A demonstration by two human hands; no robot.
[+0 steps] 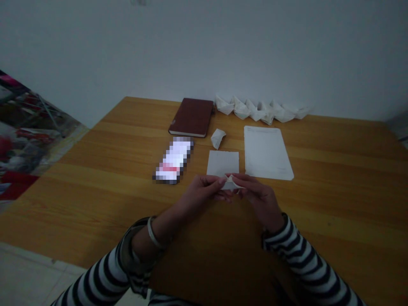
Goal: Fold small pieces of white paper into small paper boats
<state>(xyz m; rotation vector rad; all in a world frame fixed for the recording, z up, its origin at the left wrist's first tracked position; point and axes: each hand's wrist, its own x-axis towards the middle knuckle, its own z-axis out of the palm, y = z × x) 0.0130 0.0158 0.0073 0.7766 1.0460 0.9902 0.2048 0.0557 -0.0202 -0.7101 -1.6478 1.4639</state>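
Folded paper wedge (232, 183) sat pinched between your hands, held above the near middle of the wooden table (95, 212), with its pale point rising between your fingertips. Your left hand (200, 193) closed on its left side, and your left fingertips (220, 181) gripped it from that side. Your right hand (258, 197) closed on the other side, its fingertips (241, 180) gripping the paper too. You could not tell from this view exactly how each finger lay under the fold.

A metal bangle (154, 233) circled your left wrist, and striped sleeves (306, 259) covered both forearms. Just ahead of your hands lay a square sheet of white paper (222, 163), its near edge hidden behind your fingers, so contact with them could not be told. To its right lay a larger white sheet (266, 153), and beyond the square sat a small folded paper piece (218, 138). Left of these lay a pixelated oblong (174, 160), too blurred to name. A dark red notebook (191, 117) lay towards the far edge, beside a row of folded paper boats (261, 109) that touched one another in a line before the pale wall (204, 46).
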